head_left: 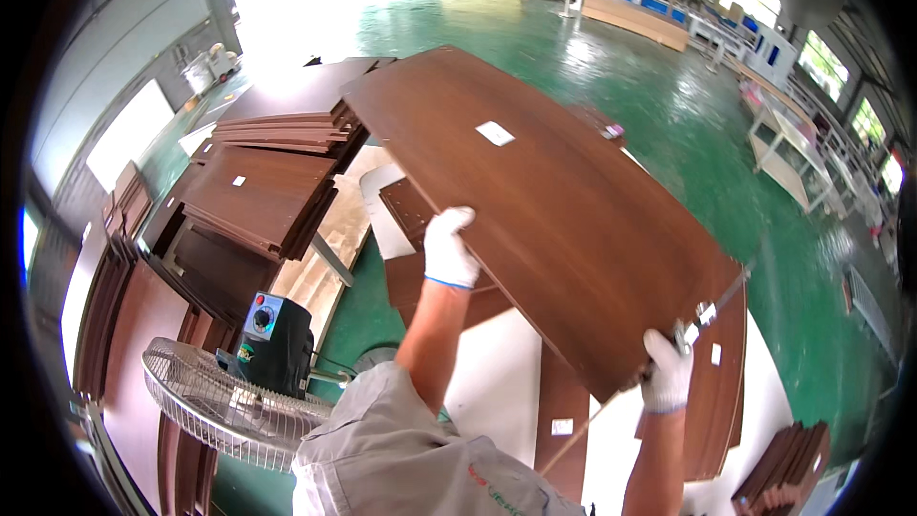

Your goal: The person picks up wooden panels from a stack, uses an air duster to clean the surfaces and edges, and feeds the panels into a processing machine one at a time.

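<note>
A large dark brown board (573, 220) with a white label (496, 134) is tilted up in front of me. My left hand (451, 247), in a white glove, is closed on its left long edge. At the board's near right end, my gloved right hand (667, 370) is closed on a metal caliper (705, 313). The caliper's thin beam lies along the board's short end. Part of that hand's grip is hidden, so I cannot tell whether it also holds the board. Beneath lie more brown boards (721, 392) on a white surface (497, 373).
Stacks of brown boards (258, 186) stand on the left. A fan (229, 401) with a dark control box (277, 339) is at my lower left. Small brown panels (788, 463) are piled at lower right. Green floor (669, 100) stretches beyond, with a metal-framed rack (793, 158) at right.
</note>
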The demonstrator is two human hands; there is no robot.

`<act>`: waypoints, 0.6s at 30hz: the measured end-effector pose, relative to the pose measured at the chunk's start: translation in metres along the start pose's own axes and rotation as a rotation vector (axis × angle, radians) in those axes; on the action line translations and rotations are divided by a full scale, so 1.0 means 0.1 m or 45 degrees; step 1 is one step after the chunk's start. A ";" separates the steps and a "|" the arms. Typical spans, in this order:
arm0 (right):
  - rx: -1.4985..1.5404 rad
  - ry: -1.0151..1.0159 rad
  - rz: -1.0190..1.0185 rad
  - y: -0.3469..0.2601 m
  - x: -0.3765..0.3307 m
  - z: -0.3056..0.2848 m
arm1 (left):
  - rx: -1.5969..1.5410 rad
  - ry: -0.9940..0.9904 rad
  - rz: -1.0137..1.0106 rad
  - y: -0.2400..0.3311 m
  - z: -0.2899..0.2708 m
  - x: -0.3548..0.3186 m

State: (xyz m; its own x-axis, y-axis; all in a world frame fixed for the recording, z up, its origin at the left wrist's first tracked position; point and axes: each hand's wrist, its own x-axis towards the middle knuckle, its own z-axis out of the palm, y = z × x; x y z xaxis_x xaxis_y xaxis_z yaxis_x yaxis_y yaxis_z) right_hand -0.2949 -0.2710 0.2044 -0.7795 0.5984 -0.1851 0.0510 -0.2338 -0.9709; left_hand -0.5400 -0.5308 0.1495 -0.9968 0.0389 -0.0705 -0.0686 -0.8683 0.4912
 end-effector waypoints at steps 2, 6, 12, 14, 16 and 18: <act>-0.079 -0.200 0.032 -0.25 0.44 0.72 | -0.078 -0.025 0.180 0.48 0.10 0.30; -0.062 -0.474 0.095 -0.09 1.26 1.83 | -0.098 0.107 0.332 1.20 -0.72 1.30; -0.142 -0.590 0.256 0.47 1.72 2.93 | -0.127 0.235 0.235 1.40 -0.93 1.34; -0.217 -0.725 0.228 0.47 1.78 3.18 | -0.154 0.098 -0.023 1.03 -0.72 0.97; -0.230 -0.853 0.245 0.53 2.02 3.36 | -0.124 -0.168 -0.280 0.67 -0.35 0.59; -0.307 -0.907 0.228 0.44 1.99 3.48 | -0.170 -0.185 -0.230 0.64 -0.66 0.84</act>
State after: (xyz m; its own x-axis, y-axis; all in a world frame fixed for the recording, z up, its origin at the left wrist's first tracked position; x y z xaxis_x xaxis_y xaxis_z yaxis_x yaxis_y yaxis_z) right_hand -0.6646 -0.4286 0.1773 -0.9559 -0.0891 -0.2798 0.2854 -0.0580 -0.9566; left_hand -0.6253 -0.6155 0.1180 -0.9651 0.2615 -0.0162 -0.2494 -0.8979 0.3627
